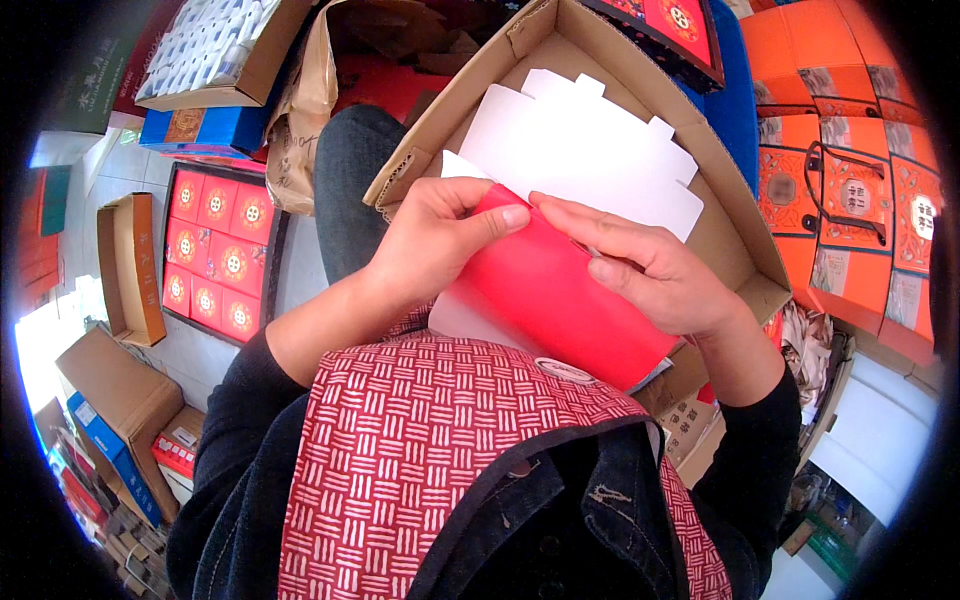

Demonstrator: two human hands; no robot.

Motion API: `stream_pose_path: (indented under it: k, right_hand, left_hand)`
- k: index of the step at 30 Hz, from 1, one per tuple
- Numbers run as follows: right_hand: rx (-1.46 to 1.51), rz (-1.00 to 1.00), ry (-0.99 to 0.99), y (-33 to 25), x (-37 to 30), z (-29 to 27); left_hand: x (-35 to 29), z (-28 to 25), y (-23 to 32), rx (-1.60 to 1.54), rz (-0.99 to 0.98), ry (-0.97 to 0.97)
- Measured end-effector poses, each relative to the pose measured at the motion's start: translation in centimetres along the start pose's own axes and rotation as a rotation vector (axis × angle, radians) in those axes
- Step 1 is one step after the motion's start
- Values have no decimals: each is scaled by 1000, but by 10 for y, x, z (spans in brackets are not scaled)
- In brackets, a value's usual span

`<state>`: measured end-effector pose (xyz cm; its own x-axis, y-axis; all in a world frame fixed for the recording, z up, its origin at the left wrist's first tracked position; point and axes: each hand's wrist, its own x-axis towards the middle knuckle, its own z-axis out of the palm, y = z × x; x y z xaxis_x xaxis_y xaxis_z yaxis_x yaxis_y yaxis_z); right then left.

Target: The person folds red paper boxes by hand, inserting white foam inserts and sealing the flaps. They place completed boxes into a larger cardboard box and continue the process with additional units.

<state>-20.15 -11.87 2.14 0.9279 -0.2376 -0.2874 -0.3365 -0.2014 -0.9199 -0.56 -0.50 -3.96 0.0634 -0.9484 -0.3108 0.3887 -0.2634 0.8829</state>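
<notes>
Hands, left [435, 240] and right [650, 270], pinch a red card sheet [560, 300] over the cardboard box [740, 250]; folding seems underway, needing a firm crease next.

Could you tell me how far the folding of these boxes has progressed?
Done: a tray of small red boxes sits filled on the left. In hand: both hands, left hand and right hand, fold one red card blank. Left: white flat blanks lie unfolded in the cardboard carton.
</notes>
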Motion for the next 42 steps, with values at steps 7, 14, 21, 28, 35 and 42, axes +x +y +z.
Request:
stream_pose_path:
  k: [7,14,21,28,35,42]
  right_hand:
    - [-59,12,14,-3,1,1]
    - [-232,-16,-102,-7,0,-7]
    - [-300,68,-82,-33,-71,-60]
    - [-577,-24,591,-17,-77,0]
    - [-254,-140,954,29,-13,35]
    - [5,-160,872,51,25,83]
  left_hand:
    - [1,-2,1,31,-11,-8]
    - [0,0,2,31,-70,-17]
    - [21,-7,32,-53,68,2]
    - [63,26,109,765,714,76]
    - [-24,54,76,673,532,-719]
    - [-31,36,-59,-458,-29,-6]
